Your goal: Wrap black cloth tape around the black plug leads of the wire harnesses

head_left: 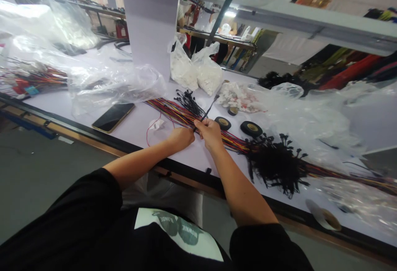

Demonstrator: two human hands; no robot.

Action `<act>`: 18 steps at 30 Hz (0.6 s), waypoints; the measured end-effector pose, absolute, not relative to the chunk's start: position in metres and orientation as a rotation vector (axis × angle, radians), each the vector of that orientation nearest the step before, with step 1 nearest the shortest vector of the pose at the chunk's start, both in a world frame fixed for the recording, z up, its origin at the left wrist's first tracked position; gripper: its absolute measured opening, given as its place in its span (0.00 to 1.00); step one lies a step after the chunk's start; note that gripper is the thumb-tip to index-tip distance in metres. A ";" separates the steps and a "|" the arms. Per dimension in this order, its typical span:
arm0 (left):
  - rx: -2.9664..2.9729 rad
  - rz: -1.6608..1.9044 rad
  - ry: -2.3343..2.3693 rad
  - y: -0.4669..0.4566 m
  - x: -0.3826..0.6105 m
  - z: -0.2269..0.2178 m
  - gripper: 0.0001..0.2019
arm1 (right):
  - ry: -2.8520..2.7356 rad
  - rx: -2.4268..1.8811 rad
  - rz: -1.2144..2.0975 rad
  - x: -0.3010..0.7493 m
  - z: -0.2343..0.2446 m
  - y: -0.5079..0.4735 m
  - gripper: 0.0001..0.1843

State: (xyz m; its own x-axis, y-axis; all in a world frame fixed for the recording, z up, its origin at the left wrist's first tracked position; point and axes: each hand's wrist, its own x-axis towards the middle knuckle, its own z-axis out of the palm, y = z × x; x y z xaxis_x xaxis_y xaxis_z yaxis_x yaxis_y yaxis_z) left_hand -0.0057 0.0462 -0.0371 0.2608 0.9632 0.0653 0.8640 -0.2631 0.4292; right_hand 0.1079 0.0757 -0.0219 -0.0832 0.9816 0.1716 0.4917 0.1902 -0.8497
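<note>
My left hand (182, 138) is closed in a fist near the table's front edge. My right hand (211, 131) pinches a thin black cable (209, 110) that slants up and away from the fingers. The cable's lower end runs between the two hands, which nearly touch. Behind them lies a long bundle of red, yellow and black wires (167, 112). A small cluster of black connector leads (190, 102) rests on that bundle. To the right sits a large heap of black connectors (276, 161) on the wires. What my left fingers close around is mostly hidden, though the cable's end enters them.
Black tape rolls (251, 129) lie behind my right hand. A phone (113, 117) is at the left, near clear plastic bags (118, 83). White-filled bags (195, 68) stand at the back. Another roll (329, 219) lies by the front right edge. A shelf (248, 4) hangs overhead.
</note>
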 end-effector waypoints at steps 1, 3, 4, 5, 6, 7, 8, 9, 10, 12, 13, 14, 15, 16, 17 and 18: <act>2.227 0.446 1.686 0.045 -0.005 -0.037 0.15 | -1.681 -1.432 0.750 0.107 -0.021 0.076 0.16; 2.218 0.427 1.702 0.043 -0.004 -0.035 0.17 | -1.678 -1.467 0.644 0.108 -0.017 0.077 0.17; 2.198 0.428 1.711 0.042 -0.003 -0.035 0.19 | -1.698 -1.479 0.589 0.110 -0.012 0.078 0.17; 2.170 0.433 1.718 0.042 -0.003 -0.034 0.20 | -1.718 -1.506 0.518 0.115 -0.005 0.079 0.17; 2.140 0.440 1.722 0.041 -0.004 -0.033 0.20 | -1.736 -1.560 0.430 0.123 0.003 0.081 0.16; 2.115 0.445 1.723 0.041 -0.005 -0.032 0.21 | -1.749 -1.637 0.331 0.134 0.013 0.082 0.15; 2.093 0.457 1.725 0.042 -0.007 -0.031 0.21 | -1.719 -1.771 0.199 0.149 0.024 0.083 0.13; 2.074 0.478 1.726 0.043 -0.009 -0.031 0.22 | -1.697 -1.943 0.107 0.166 0.035 0.084 0.12; 2.059 0.508 1.723 0.045 -0.011 -0.030 0.22 | -1.643 -2.063 0.086 0.184 0.046 0.083 0.11; 2.007 0.586 1.705 0.051 -0.014 -0.028 0.20 | -1.553 -2.241 0.105 0.221 0.062 0.080 0.16; 1.980 0.621 1.688 0.055 -0.015 -0.028 0.19 | -1.481 -2.324 0.091 0.235 0.068 0.078 0.16; 1.961 0.642 1.667 0.058 -0.015 -0.028 0.19 | -1.384 -2.403 0.025 0.245 0.071 0.078 0.12; 1.950 0.647 1.653 0.061 -0.015 -0.028 0.18 | -1.330 -2.438 -0.083 0.250 0.073 0.079 0.09; 1.946 0.639 1.647 0.062 -0.014 -0.028 0.18 | -1.354 -2.428 -0.160 0.248 0.072 0.083 0.10; 1.951 0.623 1.647 0.064 -0.013 -0.029 0.17 | -1.511 -2.354 -0.185 0.240 0.069 0.089 0.15; 1.965 0.600 1.645 0.064 -0.012 -0.030 0.17 | -1.676 -2.265 -0.162 0.228 0.065 0.099 0.18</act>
